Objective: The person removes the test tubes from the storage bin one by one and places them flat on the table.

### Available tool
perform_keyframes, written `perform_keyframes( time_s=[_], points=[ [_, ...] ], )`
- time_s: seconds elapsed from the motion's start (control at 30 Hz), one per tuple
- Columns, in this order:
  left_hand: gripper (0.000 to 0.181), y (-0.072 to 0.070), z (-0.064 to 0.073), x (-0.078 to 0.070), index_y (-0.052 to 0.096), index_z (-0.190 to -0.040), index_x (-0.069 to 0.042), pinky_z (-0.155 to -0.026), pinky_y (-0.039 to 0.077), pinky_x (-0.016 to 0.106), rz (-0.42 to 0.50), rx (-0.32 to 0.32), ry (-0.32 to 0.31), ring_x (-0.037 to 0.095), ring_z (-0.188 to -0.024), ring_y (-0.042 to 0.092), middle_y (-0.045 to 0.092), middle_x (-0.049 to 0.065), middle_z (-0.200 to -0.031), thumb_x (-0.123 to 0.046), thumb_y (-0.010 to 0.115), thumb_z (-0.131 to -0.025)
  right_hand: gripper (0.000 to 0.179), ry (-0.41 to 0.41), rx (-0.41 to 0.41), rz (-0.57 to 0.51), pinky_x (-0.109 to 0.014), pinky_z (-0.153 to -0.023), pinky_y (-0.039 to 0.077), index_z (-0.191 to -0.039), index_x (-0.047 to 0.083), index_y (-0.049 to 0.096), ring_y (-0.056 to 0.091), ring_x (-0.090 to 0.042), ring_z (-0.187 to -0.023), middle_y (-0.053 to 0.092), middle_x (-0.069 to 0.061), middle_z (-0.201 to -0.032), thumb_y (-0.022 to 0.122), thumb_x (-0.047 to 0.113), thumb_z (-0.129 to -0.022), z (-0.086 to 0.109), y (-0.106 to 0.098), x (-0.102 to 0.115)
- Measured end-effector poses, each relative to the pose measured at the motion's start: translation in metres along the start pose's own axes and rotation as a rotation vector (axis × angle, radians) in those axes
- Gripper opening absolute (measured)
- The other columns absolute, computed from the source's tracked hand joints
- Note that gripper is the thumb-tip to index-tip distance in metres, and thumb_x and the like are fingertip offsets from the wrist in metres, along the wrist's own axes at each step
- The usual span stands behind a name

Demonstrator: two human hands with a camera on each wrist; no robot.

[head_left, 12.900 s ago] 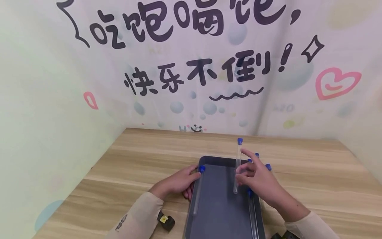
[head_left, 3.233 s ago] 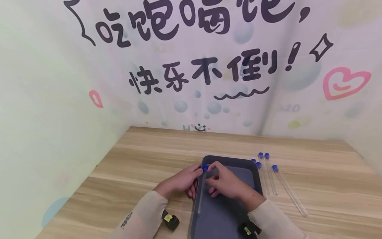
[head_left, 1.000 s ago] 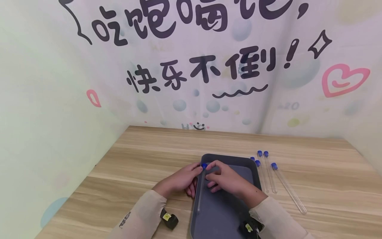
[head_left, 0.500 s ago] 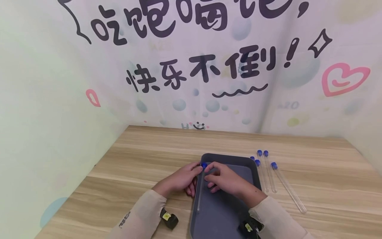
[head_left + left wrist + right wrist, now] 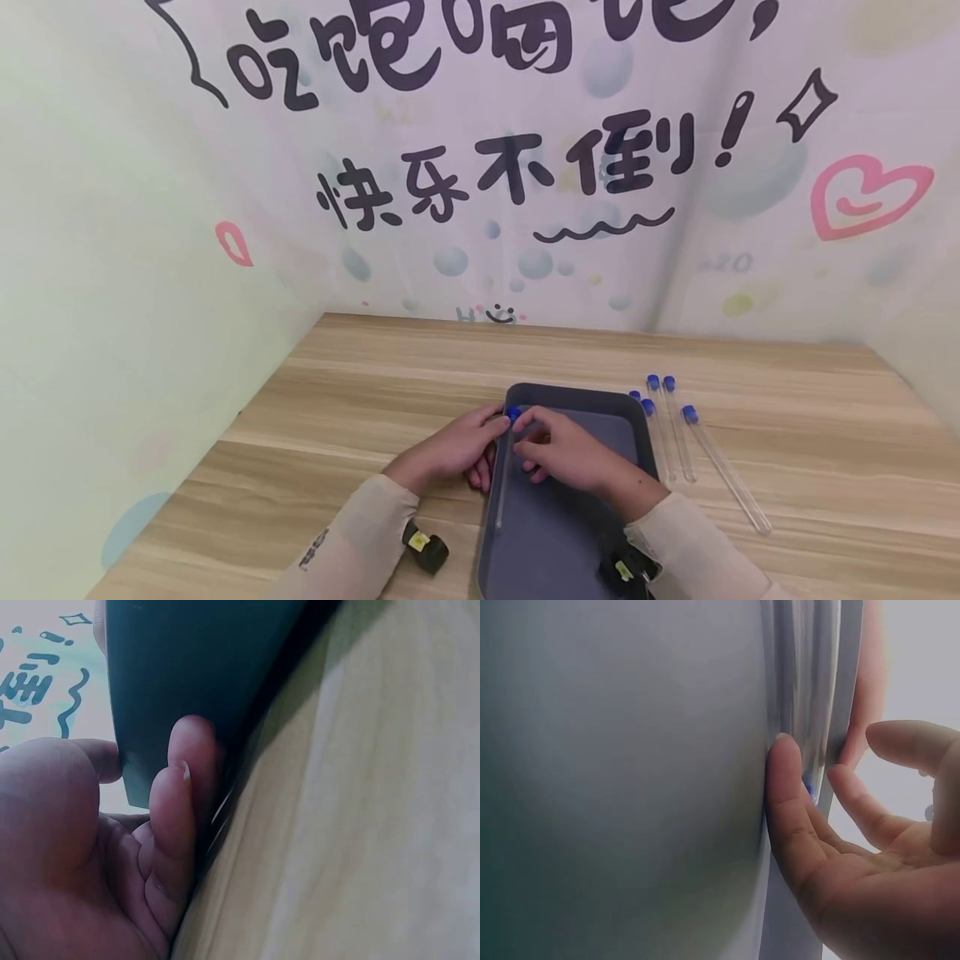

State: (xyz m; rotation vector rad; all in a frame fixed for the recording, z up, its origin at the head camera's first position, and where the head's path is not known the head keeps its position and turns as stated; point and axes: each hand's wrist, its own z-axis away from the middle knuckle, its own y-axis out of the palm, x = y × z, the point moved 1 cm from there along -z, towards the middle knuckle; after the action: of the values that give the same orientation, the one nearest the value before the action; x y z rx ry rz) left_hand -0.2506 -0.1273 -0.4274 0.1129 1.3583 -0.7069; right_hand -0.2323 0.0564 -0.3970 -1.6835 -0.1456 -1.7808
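Note:
At the left rim of a dark grey tray (image 5: 491, 550), my left hand (image 5: 453, 446) grips the wall, thumb over the edge and fingers along the outside. A clear test tube (image 5: 500, 500) with a blue cap (image 5: 513, 414) lies inside along that wall. My right hand (image 5: 566, 450) is over the tray beside this tube, fingers bent, thumb and index apart near the cap. In the right wrist view, a fingertip (image 5: 784, 761) rests by glassy streaks of the tube; no pinch shows there. In the left wrist view, the tray's outer wall (image 5: 195, 667) meets curled fingers (image 5: 171, 817).
Several capped test tubes (image 5: 727, 475) lie on the wooden table (image 5: 360, 375) to the right of the tray. Dark wrist cameras (image 5: 426, 550) sit on both wrists. A printed cloth (image 5: 420, 275) hangs behind the table.
At 12.9 s ago my right hand held a test tube upright over the tray; it has since moved left to the tube by the left wall. Over the last second, both hands stay nearly still.

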Motion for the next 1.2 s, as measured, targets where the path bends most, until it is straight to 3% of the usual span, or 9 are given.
perform_keyframes(
  time_s=[0.4, 1.2],
  points=[
    [0.041, -0.0008, -0.0011, 0.0011, 0.034, -0.138, -0.03, -0.038, 0.049, 0.033, -0.003, 0.0, 0.002, 0.02, -0.039, 0.057, 0.055, 0.01, -0.055, -0.042, 0.033, -0.099, 0.022, -0.067, 0.015, 0.081, -0.032, -0.06, 0.054, -0.11, 0.008, 0.051, 0.063, -0.02, -0.067, 0.063, -0.012, -0.088, 0.055, 0.016, -0.09, -0.0002, 0.0021, -0.0002],
    [0.039, -0.0004, -0.0002, -0.0002, 0.035, -0.137, -0.029, -0.039, 0.05, 0.033, 0.003, 0.004, 0.009, 0.018, -0.039, 0.056, 0.054, 0.009, -0.056, -0.04, 0.034, -0.099, 0.022, -0.088, 0.03, 0.077, -0.032, -0.06, 0.054, -0.109, 0.007, 0.051, 0.061, -0.019, -0.071, 0.062, -0.014, -0.089, 0.056, 0.015, -0.089, 0.0004, 0.0018, 0.0]
  ],
)
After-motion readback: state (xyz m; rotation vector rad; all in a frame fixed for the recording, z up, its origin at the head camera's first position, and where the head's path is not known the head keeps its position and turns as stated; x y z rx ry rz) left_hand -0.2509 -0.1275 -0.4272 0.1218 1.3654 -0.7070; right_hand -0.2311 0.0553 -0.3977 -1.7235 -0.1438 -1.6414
